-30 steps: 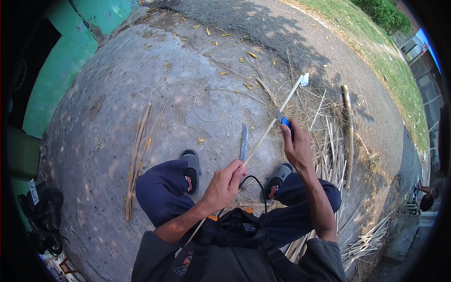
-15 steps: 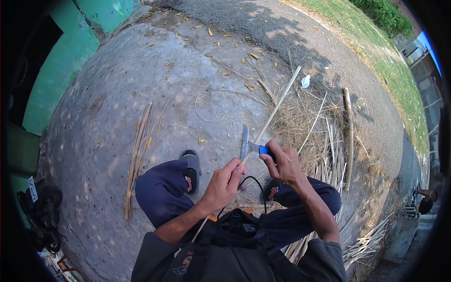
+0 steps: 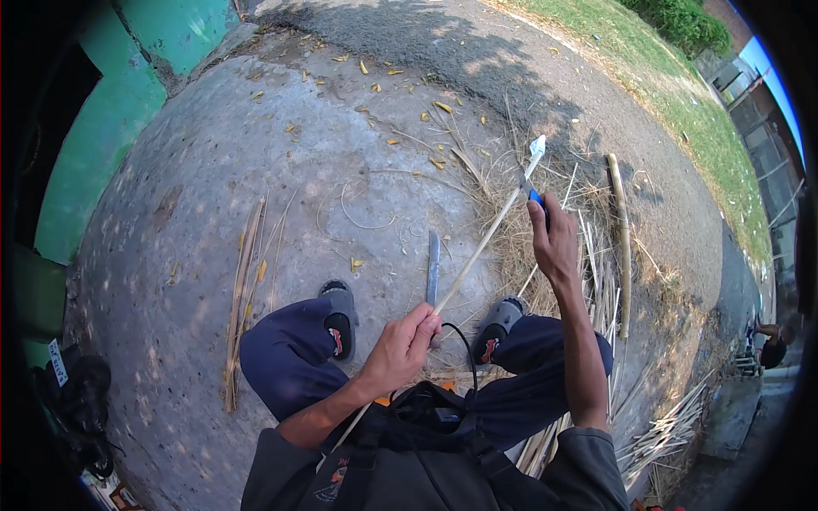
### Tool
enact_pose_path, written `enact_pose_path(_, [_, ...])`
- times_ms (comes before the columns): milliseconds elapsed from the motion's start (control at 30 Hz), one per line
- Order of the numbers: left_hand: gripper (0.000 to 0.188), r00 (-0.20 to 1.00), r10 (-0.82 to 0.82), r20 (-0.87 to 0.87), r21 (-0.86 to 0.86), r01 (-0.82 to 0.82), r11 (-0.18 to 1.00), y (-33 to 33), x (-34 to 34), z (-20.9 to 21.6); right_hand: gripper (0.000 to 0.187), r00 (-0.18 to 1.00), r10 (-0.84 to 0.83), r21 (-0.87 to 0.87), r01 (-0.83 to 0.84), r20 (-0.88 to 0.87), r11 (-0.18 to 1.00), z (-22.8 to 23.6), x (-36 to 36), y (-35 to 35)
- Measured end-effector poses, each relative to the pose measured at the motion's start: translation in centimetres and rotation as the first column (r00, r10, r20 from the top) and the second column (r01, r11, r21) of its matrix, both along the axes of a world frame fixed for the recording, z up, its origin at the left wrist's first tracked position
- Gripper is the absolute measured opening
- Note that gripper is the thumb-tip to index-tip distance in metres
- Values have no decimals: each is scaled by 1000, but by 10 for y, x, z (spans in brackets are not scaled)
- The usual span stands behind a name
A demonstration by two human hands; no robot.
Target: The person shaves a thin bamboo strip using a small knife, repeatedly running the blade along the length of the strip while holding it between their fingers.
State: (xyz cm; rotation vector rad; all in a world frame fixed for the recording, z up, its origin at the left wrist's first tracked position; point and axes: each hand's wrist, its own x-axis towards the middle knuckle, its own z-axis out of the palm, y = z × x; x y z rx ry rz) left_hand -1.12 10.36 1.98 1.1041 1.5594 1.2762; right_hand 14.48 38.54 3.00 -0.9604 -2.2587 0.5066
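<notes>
A long pale bamboo strip [image 3: 477, 253] runs from beside my waist up and away to the right. My left hand [image 3: 399, 351] is closed around it near my knees. Out toward its far end, my right hand [image 3: 557, 238] grips a blue-handled knife [image 3: 536, 198], the short blade lying at the strip. A long straight metal blade [image 3: 434, 266] lies on the ground between my feet, just beyond my left hand; its lower end is partly hidden by that hand.
Thin shavings [image 3: 515, 234] pile up at the right, with split strips [image 3: 601, 281] and a thick bamboo pole [image 3: 619, 247] beside them. Another bundle of strips [image 3: 244, 298] lies at the left. Farther right sits another person [image 3: 771, 345].
My right hand has moved away from me and to the right with the knife, along the strip toward its far end. My left hand keeps its hold near the same place.
</notes>
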Motion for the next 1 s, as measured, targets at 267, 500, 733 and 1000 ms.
enact_pose_path(267, [23,1000,-20,-24,31,21,999,-1,-1,2,37,993,122,124,-120,-5,985,-7,5,-3])
enact_pose_path(500, [23,998,-36,-61,22,37,999,-2,-2,5,41,998,-35,17,35,49,999,-6,9,36])
enact_pose_path(733, [25,986,-156,-65,15,158,987,-11,0,9,59,886,-447,-107,435,-127,894,-21,58,116])
enact_pose_path(1000, [23,951,-89,297,-134,134,982,-8,-17,-22,46,900,-39,-442,-175,-433,880,2,6,14])
